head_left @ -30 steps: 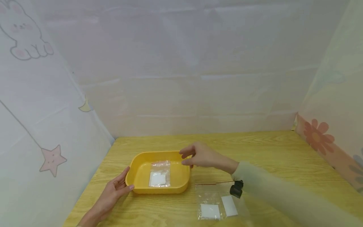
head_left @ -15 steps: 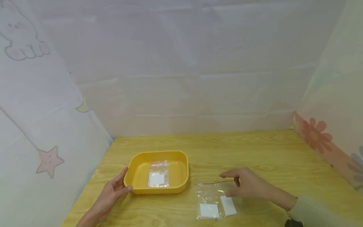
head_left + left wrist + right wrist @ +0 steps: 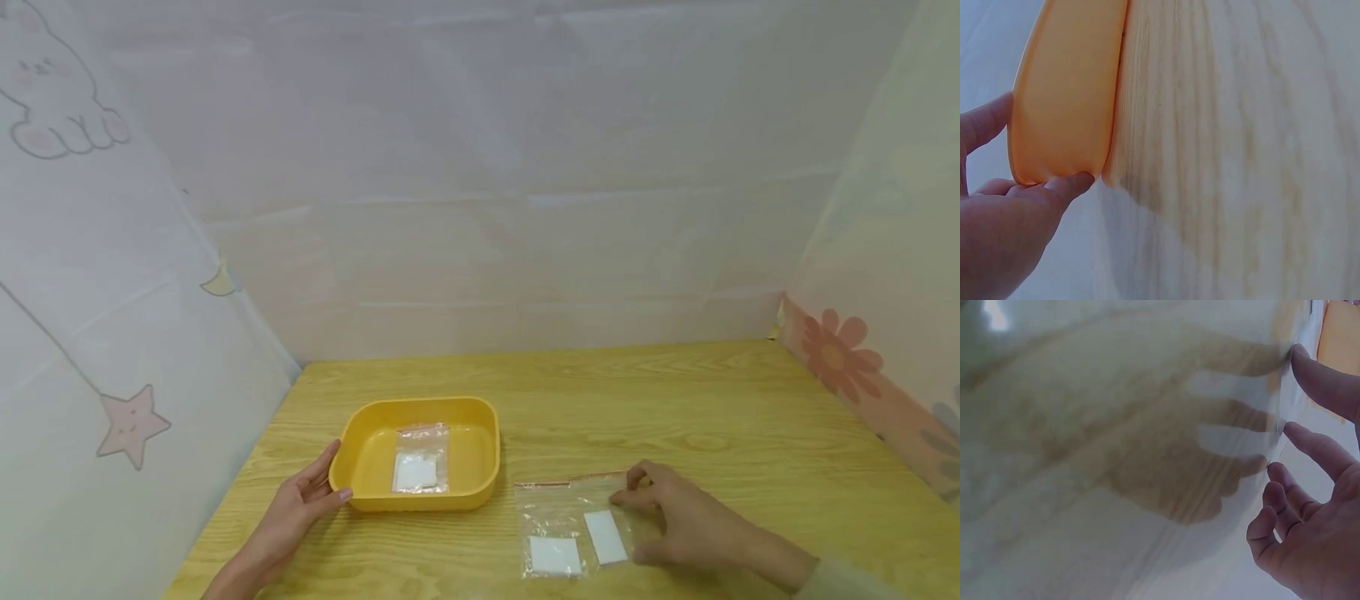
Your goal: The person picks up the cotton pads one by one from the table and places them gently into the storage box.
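A yellow plastic tray (image 3: 480, 458) stands on the table left of centre. My left hand (image 3: 292, 508) holds its left end, thumb at the near corner and fingers along the side; the left wrist view shows the hand (image 3: 1010, 219) against the tray's end wall (image 3: 1072, 94). In the tray lies a clear zip bag (image 3: 423, 442) with white pieces inside. Two more zip bags, a left one (image 3: 540, 510) and a right one (image 3: 596, 496), lie side by side, each with a white rectangle. My right hand (image 3: 693, 521) is at the right bag's right edge, fingers spread and slightly bent, tips at the tabletop.
The wood-grain table (image 3: 712, 400) reaches back to a pale cloth wall (image 3: 525, 267). Printed cloth hangs at both sides, with a star (image 3: 135, 425) on the left and a flower (image 3: 836, 354) on the right.
My right hand has moved from the tray's right end, rightward and toward me, to the right bag's edge. My left hand and the tray have stayed put.
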{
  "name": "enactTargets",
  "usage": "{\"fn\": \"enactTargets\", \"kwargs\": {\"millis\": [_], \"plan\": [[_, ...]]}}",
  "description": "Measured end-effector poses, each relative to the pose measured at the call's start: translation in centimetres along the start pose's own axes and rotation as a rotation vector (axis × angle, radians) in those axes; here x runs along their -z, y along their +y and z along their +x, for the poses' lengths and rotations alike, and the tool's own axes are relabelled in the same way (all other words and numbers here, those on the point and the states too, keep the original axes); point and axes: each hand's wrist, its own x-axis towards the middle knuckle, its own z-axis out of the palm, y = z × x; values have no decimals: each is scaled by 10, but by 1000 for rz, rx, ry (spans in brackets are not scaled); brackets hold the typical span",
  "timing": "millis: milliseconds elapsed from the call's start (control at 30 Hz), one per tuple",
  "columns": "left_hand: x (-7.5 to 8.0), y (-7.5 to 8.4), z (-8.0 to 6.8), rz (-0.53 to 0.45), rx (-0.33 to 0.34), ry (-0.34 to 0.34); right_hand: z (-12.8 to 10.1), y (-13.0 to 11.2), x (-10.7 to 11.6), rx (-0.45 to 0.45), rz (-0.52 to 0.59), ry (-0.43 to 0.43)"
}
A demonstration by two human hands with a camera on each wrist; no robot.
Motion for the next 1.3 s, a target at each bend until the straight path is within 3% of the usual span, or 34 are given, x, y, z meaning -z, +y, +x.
{"fn": "enactTargets", "kwargs": {"millis": [167, 500, 800, 1067, 1300], "plan": [[-1, 0, 0, -3, 3, -3, 8, 13, 1, 39, -8, 37], [0, 0, 0, -3, -3, -1, 34, 33, 13, 9, 143, 8], [-1, 2, 0, -9, -1, -15, 33, 32, 8, -8, 130, 34], [0, 2, 0, -8, -4, -18, 26, 23, 3, -93, 122, 73], [1, 1, 0, -10, -6, -19, 24, 6, -2, -246, 57, 163]]}}
